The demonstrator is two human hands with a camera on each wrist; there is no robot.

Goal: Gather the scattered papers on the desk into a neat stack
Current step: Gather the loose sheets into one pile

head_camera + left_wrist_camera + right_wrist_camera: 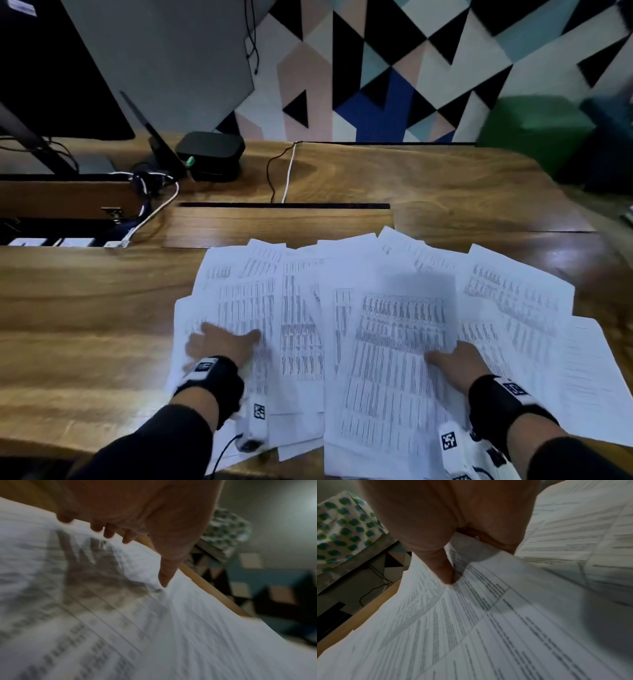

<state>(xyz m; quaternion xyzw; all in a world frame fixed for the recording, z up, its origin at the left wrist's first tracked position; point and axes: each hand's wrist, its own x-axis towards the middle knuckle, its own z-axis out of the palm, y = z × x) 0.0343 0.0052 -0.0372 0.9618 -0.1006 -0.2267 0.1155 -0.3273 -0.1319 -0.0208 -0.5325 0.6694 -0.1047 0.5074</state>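
The 2 hands are working the papers (376,325), fanned over the desk (85,325). The left hand (219,346) is pressing with spread fingers; the right hand (452,359) is pinching a top sheet (394,359). Stacking is barely starting.

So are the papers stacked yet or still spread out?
Spread. The papers fan across the desk, overlapping at different angles, with the left hand and right hand on them.

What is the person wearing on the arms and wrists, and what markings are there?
Both arms have dark long sleeves. The left hand and right hand are bare. Each wrist carries a black band with a white label on top and a white camera unit bearing a black-and-white square tag. A thin black cable hangs from the left unit.
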